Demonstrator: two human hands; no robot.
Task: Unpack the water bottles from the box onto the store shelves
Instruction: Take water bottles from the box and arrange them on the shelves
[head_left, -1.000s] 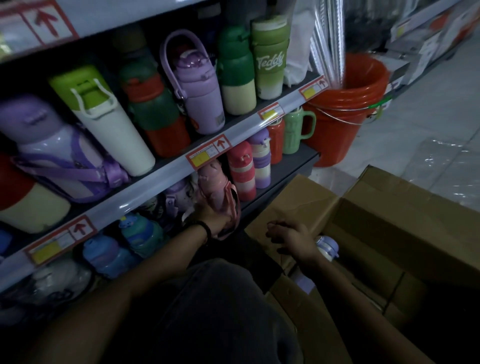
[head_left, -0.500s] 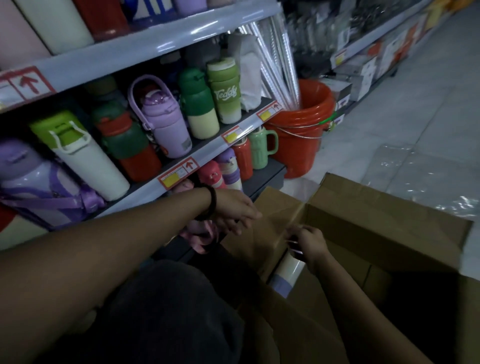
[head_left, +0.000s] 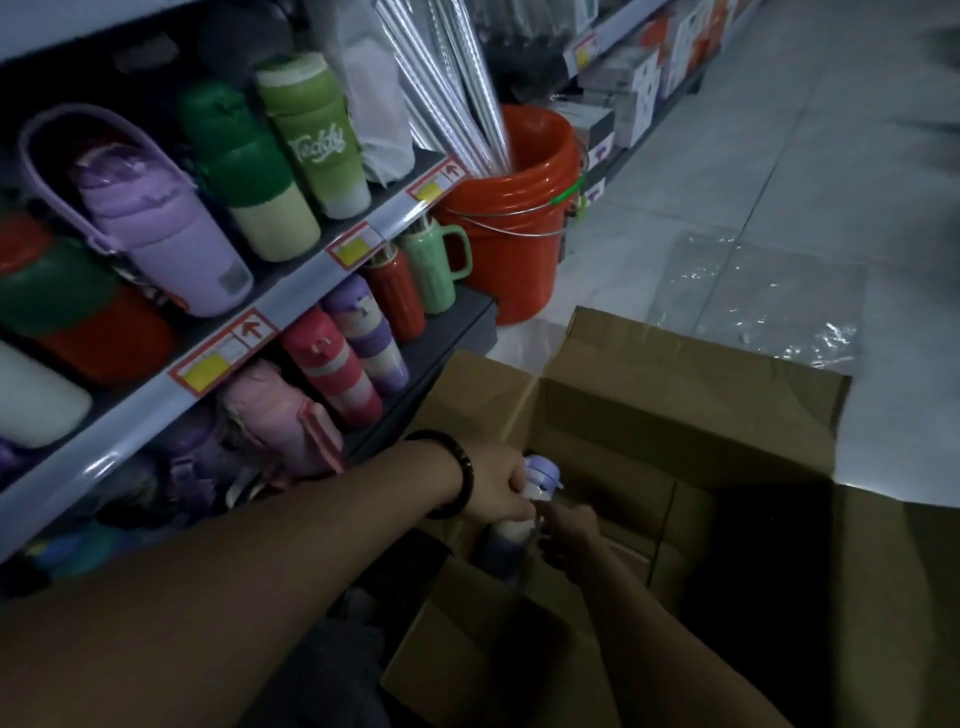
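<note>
An open cardboard box (head_left: 691, 395) stands on the floor in front of the store shelves (head_left: 291, 291). At the box's left edge a purple-and-white water bottle (head_left: 511, 540) stands upright with a purple lid. My left hand (head_left: 501, 493), with a dark bead bracelet at the wrist, grips the bottle just under the lid. My right hand (head_left: 569, 535) holds the bottle's right side, fingers curled against it. A pink bottle (head_left: 275, 415) lies on the bottom shelf beside pink-striped and purple-striped bottles.
The middle shelf carries purple, green and red bottles (head_left: 244, 171). An orange bucket (head_left: 511, 218) with long wrapped rods stands at the shelf end. Clear plastic sheeting (head_left: 758, 296) lies on the tiled floor behind the box. Box flaps stick out toward me.
My left hand left the pink bottle on the bottom shelf and came over to the box, taking hold of the purple bottle below its lid. The right hand kept hold of that bottle.
</note>
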